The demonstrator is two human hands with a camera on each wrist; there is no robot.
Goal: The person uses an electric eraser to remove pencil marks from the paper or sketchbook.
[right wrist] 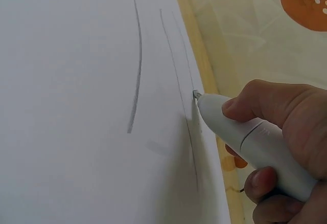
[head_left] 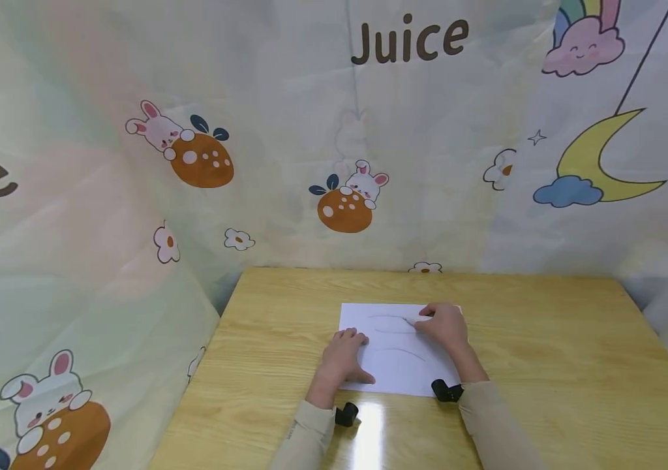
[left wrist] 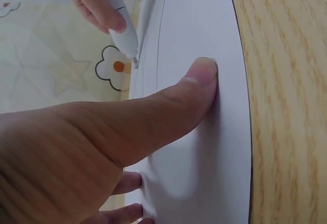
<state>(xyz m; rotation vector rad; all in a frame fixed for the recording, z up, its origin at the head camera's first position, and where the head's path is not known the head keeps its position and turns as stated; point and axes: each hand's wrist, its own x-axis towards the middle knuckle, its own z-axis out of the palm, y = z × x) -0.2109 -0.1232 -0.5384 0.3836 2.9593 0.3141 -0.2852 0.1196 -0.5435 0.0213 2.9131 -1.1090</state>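
Observation:
A white sheet of paper [head_left: 395,378] lies on the table with thin pencil lines on it. My right hand [head_left: 447,324] grips a thick white pen-shaped electric eraser [right wrist: 220,112] near the paper's far edge. In the right wrist view, its small tip touches a faint line beside a longer straight line [right wrist: 179,81]. A darker curved line [right wrist: 140,65] runs nearer to me. At the paper's left side rests my left hand [head_left: 341,358], fingers spread and thumb [left wrist: 189,88] extended on the sheet; it holds nothing.
The wooden table [head_left: 551,352] extends to both sides of the paper. Behind it hangs a printed cloth [head_left: 287,163] with cartoon rabbits and flowers. Black wrist cameras [head_left: 447,391] sit at both cuffs.

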